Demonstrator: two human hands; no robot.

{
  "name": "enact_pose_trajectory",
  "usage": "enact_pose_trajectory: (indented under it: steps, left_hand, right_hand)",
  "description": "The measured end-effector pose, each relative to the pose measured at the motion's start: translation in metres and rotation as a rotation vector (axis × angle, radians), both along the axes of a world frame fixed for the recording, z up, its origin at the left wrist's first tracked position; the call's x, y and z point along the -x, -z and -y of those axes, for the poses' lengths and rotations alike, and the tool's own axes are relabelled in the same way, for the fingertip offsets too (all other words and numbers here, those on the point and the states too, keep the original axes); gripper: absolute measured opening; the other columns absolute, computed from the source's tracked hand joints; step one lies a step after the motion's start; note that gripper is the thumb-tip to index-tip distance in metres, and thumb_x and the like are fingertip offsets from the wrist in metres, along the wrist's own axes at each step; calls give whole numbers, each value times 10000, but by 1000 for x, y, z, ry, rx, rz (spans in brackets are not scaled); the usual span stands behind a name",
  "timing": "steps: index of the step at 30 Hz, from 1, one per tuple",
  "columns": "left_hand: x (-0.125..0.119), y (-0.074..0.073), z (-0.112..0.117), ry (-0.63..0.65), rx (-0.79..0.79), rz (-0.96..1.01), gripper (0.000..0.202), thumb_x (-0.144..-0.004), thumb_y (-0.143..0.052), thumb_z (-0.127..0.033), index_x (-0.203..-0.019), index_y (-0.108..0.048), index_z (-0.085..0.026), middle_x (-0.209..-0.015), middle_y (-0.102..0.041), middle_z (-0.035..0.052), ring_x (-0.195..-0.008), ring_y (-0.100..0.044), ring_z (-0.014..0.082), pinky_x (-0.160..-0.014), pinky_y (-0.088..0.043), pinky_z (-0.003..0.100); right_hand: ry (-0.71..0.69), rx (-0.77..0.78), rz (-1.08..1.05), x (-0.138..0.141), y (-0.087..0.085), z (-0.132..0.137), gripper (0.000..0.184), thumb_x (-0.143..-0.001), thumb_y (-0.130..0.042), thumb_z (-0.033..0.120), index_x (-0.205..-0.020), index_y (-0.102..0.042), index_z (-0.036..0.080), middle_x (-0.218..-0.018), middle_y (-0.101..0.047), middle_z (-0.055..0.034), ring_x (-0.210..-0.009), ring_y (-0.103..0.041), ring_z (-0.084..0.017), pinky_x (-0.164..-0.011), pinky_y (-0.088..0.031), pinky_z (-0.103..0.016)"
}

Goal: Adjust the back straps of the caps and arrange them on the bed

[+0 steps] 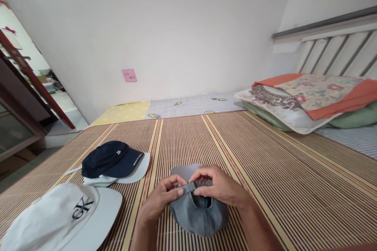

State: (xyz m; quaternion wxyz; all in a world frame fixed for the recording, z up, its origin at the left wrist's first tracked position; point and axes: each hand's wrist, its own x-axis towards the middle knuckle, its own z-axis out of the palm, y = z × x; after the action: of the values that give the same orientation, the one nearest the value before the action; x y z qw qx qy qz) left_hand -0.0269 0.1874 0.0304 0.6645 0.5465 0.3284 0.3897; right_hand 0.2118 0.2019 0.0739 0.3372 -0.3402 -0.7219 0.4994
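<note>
The gray baseball cap (pixel 203 223) sits on the striped mat (pixel 265 188), in front of the person, with its brim pointing away. The left hand (pixel 166 194) pinches the back strap (pixel 187 188) between thumb and fingers. The right hand (pixel 218 186) pinches close to the strap's buckle (pixel 193 186). The strap work looks about halfway done: the strap reaches the buckle (I can't tell if it's fastened), and getting it set seems left. Other caps (pixel 108 160) lie to the left.

matt cloth of grey cap (pixel 194 215), ribbed mat (pixel 182 137), smooth wall (pixel 191 27)
</note>
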Motion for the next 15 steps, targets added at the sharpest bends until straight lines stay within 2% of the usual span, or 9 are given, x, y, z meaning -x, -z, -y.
enact_pose_trajectory:
  steps: [3,6,9,15]
  left_hand:
    - [-3,-6,0,-28,-58,43,274,-829,-833,-384,-959,-676,-201,-904,-639,9,-839,-565,152,-753,-400,246]
    - [-4,-8,1,-59,-104,42,238,-905,-750,-405,-894,-641,-194,-860,-596,1,-793,-510,143,-721,-376,247]
    - [-3,-7,1,-71,-112,35,301,-983,-630,-443,-841,-613,-179,-821,-564,4,-742,-456,137,-685,-351,253]
    - [-3,-10,2,-2,-63,3,332,-871,-780,-435,-834,-558,-190,-754,-513,-27,-674,-408,119,-619,-279,242]
  right_hand:
    - [10,9,-6,0,0,0,206,-725,-801,156,-922,-810,215,-792,-660,32,-723,-580,-127,-694,-447,-253]
    - [19,-4,-20,-1,2,-1,208,-737,-806,189,-944,-813,217,-821,-685,21,-745,-588,-137,-714,-454,-261]
    - [28,-21,-30,-1,3,-2,208,-746,-803,200,-953,-813,222,-840,-696,17,-758,-590,-141,-735,-462,-267]
    - [23,-20,-32,-2,5,-1,206,-736,-807,188,-938,-811,229,-840,-697,20,-770,-600,-146,-755,-470,-273]
